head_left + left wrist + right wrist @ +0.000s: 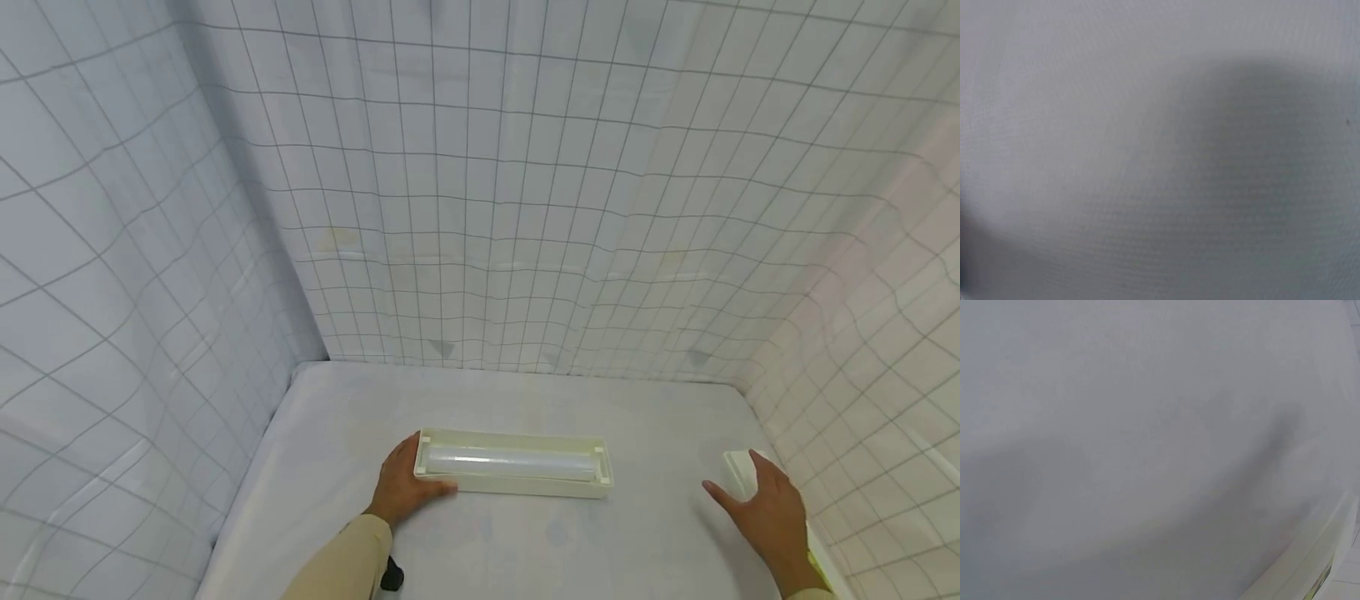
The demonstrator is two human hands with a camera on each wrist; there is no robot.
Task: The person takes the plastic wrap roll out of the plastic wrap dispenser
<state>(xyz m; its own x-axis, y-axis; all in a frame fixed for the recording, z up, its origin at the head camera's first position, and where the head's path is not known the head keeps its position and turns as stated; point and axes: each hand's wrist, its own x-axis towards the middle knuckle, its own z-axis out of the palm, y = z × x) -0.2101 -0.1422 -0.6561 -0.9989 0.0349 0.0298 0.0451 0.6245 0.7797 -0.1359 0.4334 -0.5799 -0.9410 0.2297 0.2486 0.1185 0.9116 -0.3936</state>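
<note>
Near the middle of the white surface lies a long, shallow cream-coloured plastic box (525, 485), its top side uncovered. Inside it rests a roll of clear, shiny film (510, 461). My left hand (405, 485) grips the box's left end, thumb along the front wall and fingers at the back corner. Over at the right, my right hand (772, 508) is spread, thumb apart from the fingers. Partly hidden behind it is a pale long piece (738, 471). The right wrist view shows this cream piece (1304, 562) at its lower right corner; no hand shows in either wrist view.
A white cloth-like surface (570, 550) lies beneath everything. Grid-patterned sheets (487, 208) hang at the back and both sides. Something yellow-green (816, 567) shows beside the right wrist. A small black object (392, 575) is by the left sleeve.
</note>
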